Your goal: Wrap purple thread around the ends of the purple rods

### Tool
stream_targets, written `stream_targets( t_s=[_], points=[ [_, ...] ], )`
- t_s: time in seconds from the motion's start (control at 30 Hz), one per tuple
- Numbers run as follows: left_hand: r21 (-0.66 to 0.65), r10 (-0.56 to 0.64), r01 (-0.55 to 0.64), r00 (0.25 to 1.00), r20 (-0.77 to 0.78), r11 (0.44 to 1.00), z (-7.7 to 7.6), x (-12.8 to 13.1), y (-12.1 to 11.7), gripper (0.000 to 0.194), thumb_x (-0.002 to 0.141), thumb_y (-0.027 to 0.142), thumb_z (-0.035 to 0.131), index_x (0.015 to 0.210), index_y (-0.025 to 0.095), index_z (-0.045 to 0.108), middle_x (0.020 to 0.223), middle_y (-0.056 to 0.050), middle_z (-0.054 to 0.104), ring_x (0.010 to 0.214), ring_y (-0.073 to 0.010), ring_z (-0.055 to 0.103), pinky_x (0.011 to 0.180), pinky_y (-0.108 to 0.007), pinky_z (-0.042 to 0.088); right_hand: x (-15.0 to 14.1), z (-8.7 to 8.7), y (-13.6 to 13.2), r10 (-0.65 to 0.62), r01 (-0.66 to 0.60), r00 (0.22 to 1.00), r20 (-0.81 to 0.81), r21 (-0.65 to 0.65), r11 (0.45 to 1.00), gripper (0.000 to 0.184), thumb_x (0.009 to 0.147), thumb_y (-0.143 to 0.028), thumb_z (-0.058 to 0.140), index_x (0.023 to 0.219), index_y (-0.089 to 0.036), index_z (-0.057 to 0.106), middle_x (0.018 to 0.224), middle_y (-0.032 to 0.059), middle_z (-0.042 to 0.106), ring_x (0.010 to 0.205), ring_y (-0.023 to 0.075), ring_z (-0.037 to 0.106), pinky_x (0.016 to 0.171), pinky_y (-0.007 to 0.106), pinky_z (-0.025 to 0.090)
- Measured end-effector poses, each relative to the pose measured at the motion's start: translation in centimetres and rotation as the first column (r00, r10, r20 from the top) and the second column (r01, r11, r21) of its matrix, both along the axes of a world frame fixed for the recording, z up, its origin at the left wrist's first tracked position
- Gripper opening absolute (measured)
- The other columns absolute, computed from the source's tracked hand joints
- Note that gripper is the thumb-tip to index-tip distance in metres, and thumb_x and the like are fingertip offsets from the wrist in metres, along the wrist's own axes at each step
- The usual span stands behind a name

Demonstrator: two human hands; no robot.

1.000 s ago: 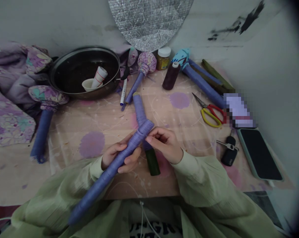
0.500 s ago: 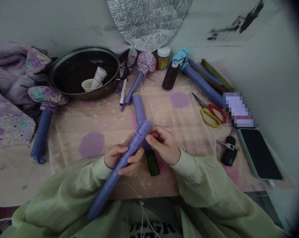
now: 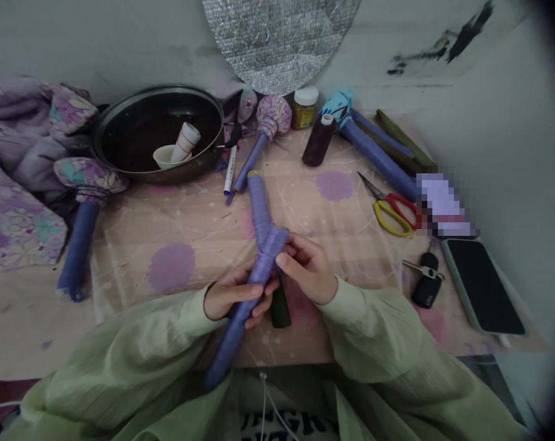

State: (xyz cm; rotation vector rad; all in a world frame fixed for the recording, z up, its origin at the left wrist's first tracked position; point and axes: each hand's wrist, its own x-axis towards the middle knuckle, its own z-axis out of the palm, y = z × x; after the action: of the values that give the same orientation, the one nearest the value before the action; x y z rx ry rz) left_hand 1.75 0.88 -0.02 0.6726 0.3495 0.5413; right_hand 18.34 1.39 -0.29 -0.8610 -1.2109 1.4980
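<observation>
My left hand [image 3: 234,296] is wrapped round the middle of a stick wound in purple thread [image 3: 241,312], which slants from my lap up to the table's middle. My right hand [image 3: 307,269] pinches the stick's thicker upper end [image 3: 274,242], fingers closed on it. Under both hands lies a second stick [image 3: 260,205], purple at its far part and dark green [image 3: 280,306] at its near end, flat on the pink patterned table cover [image 3: 167,233].
A black pan [image 3: 158,131] with a cup and a roll stands at the back left beside floral cloth [image 3: 20,184]. Fabric-headed purple sticks [image 3: 82,226] [image 3: 259,141], a marker [image 3: 230,170], a jar [image 3: 304,108], a dark thread spool [image 3: 318,141], scissors [image 3: 390,208], keys [image 3: 422,278] and a phone [image 3: 482,285] lie around.
The held stick has swung more upright, its lower end moving right toward my body's middle. My left hand shifted right along it; my right hand stayed at the top end.
</observation>
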Motion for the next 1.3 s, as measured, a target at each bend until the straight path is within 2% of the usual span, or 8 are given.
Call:
stream_targets(
  t_s=[0.13,0.3,0.37,0.53,0.77,1.0,1.13,1.3],
  points=[
    [0.179,0.214,-0.179,0.955,-0.205,0.968,0.2,0.1,-0.2,0.048,0.07,0.015,0.073,0.107,0.022,0.044,0.082,0.002,0.057,0.06,-0.0091,0.058,0.043,-0.019,0.052,0.0,-0.5,0.3,-0.101,0.103,0.994,0.045,-0.039,0.994,0.039,0.074,-0.054,0.064,0.089,-0.019,0.055,0.058,-0.0055,0.042,0.051,0.0081,0.04,0.046,0.022,0.033],
    [0.435,0.514,-0.353,0.787,-0.341,0.829,0.2,0.2,-0.1,0.041,0.058,0.012,0.08,0.091,0.015,0.057,0.083,-0.001,0.063,0.073,-0.0115,0.062,0.062,-0.021,0.054,0.1,-0.6,0.5,-0.13,0.132,0.99,0.058,-0.048,0.99,0.035,0.075,-0.049,0.065,0.086,-0.018,0.055,0.057,-0.0068,0.039,0.048,0.006,0.034,0.045,0.022,0.028],
    [0.469,0.568,-0.383,0.74,-0.36,0.796,0.3,0.2,0.0,0.038,0.055,0.013,0.081,0.087,0.014,0.061,0.082,-0.001,0.066,0.074,-0.0114,0.062,0.067,-0.021,0.053,0.2,-0.5,0.5,-0.136,0.14,0.989,0.061,-0.052,0.989,0.032,0.075,-0.046,0.066,0.086,-0.017,0.056,0.056,-0.0071,0.038,0.048,0.0056,0.033,0.045,0.022,0.026],
    [0.421,0.568,-0.409,0.727,-0.385,0.81,0.4,0.1,0.4,0.034,0.054,0.016,0.081,0.085,0.014,0.066,0.07,0.001,0.066,0.062,-0.0103,0.061,0.059,-0.022,0.052,0.3,0.1,0.6,-0.13,0.133,0.991,0.04,-0.086,0.987,0.033,0.073,-0.045,0.068,0.09,-0.018,0.057,0.053,-0.0078,0.037,0.049,0.0067,0.035,0.046,0.023,0.029],
    [0.251,0.5,-0.434,0.788,-0.359,0.865,0.6,0.0,0.7,0.038,0.055,0.022,0.081,0.088,0.013,0.063,0.07,0.0,0.067,0.052,-0.0108,0.061,0.048,-0.022,0.051,0.4,0.1,0.8,-0.118,0.116,0.993,-0.012,-0.107,0.987,0.033,0.073,-0.041,0.069,0.092,-0.017,0.058,0.054,-0.0076,0.044,0.047,0.0058,0.038,0.045,0.022,0.028],
    [0.151,0.487,-0.465,0.798,-0.355,0.872,0.5,-0.1,0.9,0.048,0.056,0.017,0.079,0.097,0.016,0.056,0.074,-0.003,0.071,0.06,-0.0145,0.065,0.049,-0.023,0.054,0.5,0.5,1.0,-0.164,0.171,0.983,0.081,-0.08,0.982,0.021,0.071,-0.035,0.068,0.07,-0.017,0.058,0.052,-0.0058,0.047,0.047,0.0058,0.039,0.045,0.022,0.029],
    [0.142,0.472,-0.453,0.803,-0.364,0.88,0.6,-0.1,1.0,0.047,0.057,0.018,0.078,0.098,0.015,0.055,0.074,-0.004,0.071,0.06,-0.0143,0.064,0.049,-0.023,0.054,0.7,0.6,1.0,-0.183,0.188,0.981,0.066,-0.071,0.98,0.021,0.072,-0.034,0.067,0.064,-0.018,0.057,0.048,-0.007,0.044,0.043,0.0053,0.035,0.044,0.022,0.028],
    [0.222,0.524,-0.474,0.778,-0.347,0.852,0.5,-0.1,0.9,0.042,0.057,0.017,0.079,0.094,0.015,0.058,0.072,-0.002,0.07,0.058,-0.0134,0.064,0.049,-0.023,0.053,0.9,0.6,1.0,-0.169,0.167,0.986,-0.006,-0.112,0.98,0.022,0.071,-0.036,0.068,0.064,-0.018,0.057,0.044,-0.0084,0.041,0.039,0.0046,0.032,0.04,0.021,0.026]
  ],
)
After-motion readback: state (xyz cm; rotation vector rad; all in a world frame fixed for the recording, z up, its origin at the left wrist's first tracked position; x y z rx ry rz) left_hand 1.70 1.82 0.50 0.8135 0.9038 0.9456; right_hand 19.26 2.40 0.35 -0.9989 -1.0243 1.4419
